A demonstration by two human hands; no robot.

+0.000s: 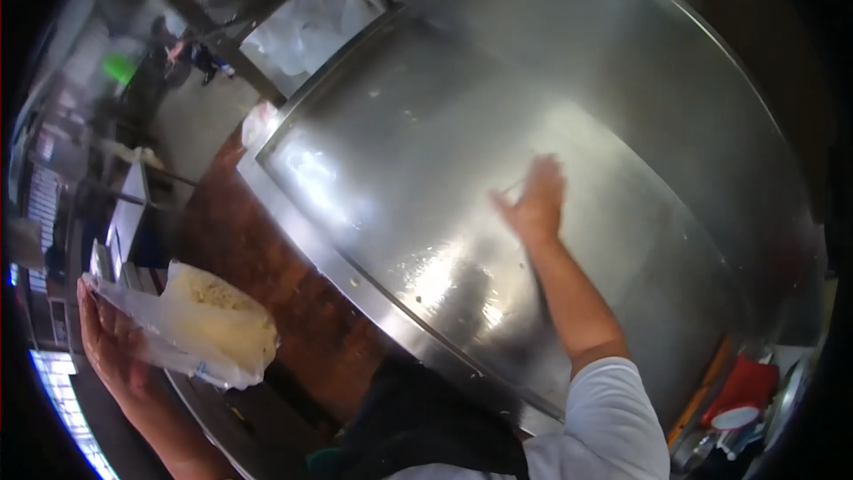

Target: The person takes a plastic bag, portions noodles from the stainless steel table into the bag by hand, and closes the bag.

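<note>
My left hand [111, 338] is at the far left, raised away from the table, gripping the gathered end of a clear plastic bag [253, 342]. Pale yellow, crumbly or shredded contents fill the bag's lower part, which hangs out to the right of the hand above the floor. My right hand [538, 202], slightly blurred, is empty. Its thumb stands apart from the fingers over the shiny stainless steel table [418, 160]. Small crumbs and wet, glossy patches dot the metal near the front edge.
A raised metal rim [355, 289] runs along the table's near edge. At the lower right lie a red item [745, 391] and several utensils. White plastic bags [311, 22] sit beyond the far left side. A person [197, 53] is in the background, above a reddish-brown floor [258, 258].
</note>
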